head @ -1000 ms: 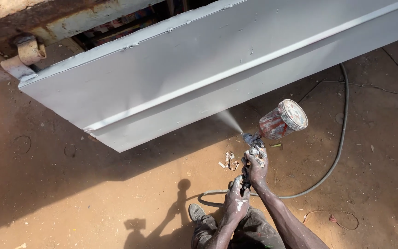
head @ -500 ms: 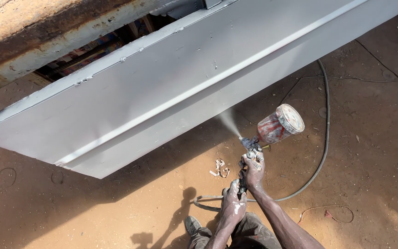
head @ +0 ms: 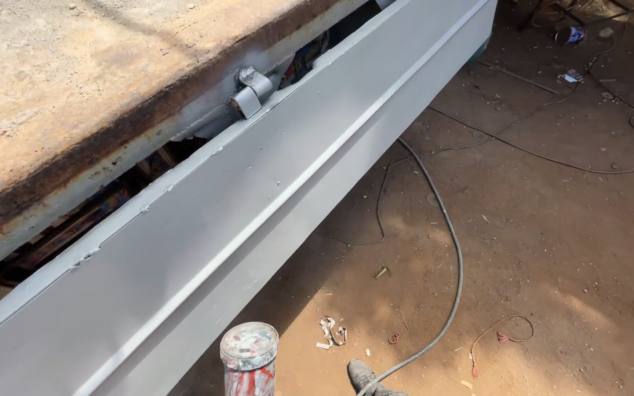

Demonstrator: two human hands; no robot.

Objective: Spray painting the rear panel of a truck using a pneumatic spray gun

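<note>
Our hands are now out of view, grip unknown; only the paint-smeared cup [head: 249, 358] stays beside the smooth grey panel [head: 207, 227].

Bright hard daylight, sunlit dirt ground [head: 552, 242] washed pale at right, grey painted panel [head: 207, 242] evenly lit with soft sheen, dark shadow beneath its lower edge, sharp focus throughout, slight wide-angle stretch at edges

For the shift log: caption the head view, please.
Paint-spattered spray cup beside a grey-painted metal panel, hose trailing over dirt.
</note>
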